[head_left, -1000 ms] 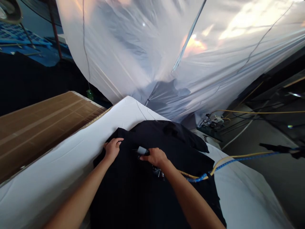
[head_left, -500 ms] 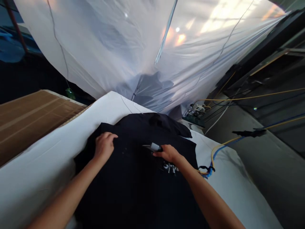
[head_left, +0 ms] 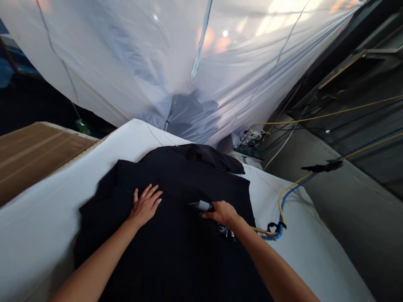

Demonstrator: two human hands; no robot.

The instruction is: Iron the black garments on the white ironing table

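A large black garment (head_left: pixel 176 256) lies spread over the white-covered table (head_left: pixel 317 235), its far edge curved and slightly rumpled. Flat on the cloth, left of centre, rests my left hand (head_left: pixel 146 208) with its fingers spread. My right hand (head_left: pixel 224 212) is closed round the handle of what looks like a steam iron (head_left: pixel 205 205), dark with a grey part in front. Metal fittings (head_left: pixel 226 230) show below my right wrist. The iron's base is hard to make out against the black cloth. A yellow and blue hose (head_left: pixel 281 205) runs from it to the right.
White plastic sheeting (head_left: pixel 126 63) hangs beyond the table. At left stands a brown cardboard-like surface (head_left: pixel 37 151). A small device with wires (head_left: pixel 253 136) sits past the far right corner. The hose and cables stretch across the right side.
My left hand has moved nearer from the cloth's far left part, opening from curled fingers to a flat spread. The iron stays in my right hand. The whole view has shifted slightly.
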